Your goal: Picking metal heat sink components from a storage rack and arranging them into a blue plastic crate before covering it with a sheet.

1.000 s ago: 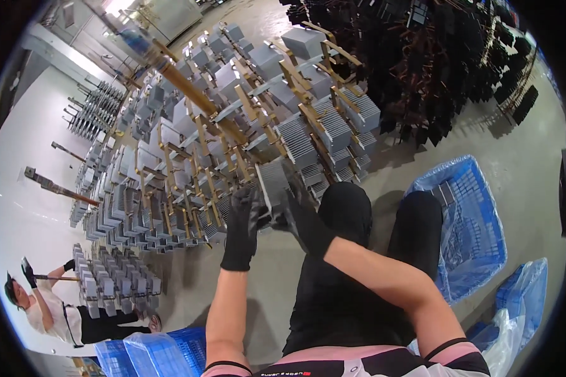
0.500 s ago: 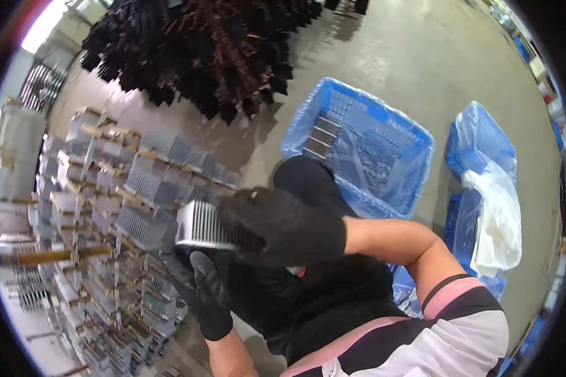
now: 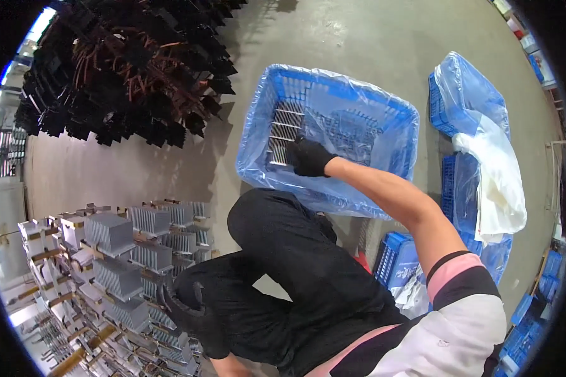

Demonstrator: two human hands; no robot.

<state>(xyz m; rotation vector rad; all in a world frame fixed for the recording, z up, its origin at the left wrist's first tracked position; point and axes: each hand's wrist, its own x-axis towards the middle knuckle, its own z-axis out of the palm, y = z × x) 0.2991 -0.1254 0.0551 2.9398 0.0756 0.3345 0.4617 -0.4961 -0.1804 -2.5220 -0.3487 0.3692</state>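
Note:
My right hand (image 3: 311,157), in a black glove, reaches down inside a blue plastic crate (image 3: 416,135) lined with clear film. Its fingers close on the right side of a silver finned heat sink (image 3: 278,152). Further heat sinks (image 3: 286,119) sit in a row beyond it along the crate's left wall. My left hand (image 3: 195,314), also black-gloved, holds nothing and has its fingers apart and bent. It is beside my knee, close to a rack of hanging grey heat sinks (image 3: 114,276).
Dark finned parts (image 3: 132,69) hang in a large cluster at the far left. More lined blue crates (image 3: 475,94) stand on the right, one topped by a white plastic bag (image 3: 500,182). A smaller blue crate (image 3: 393,257) is beside my leg.
My right hand has carried the heat sink from beside the rack into the crate. My left hand has let go of it and dropped lower. The view has shifted.

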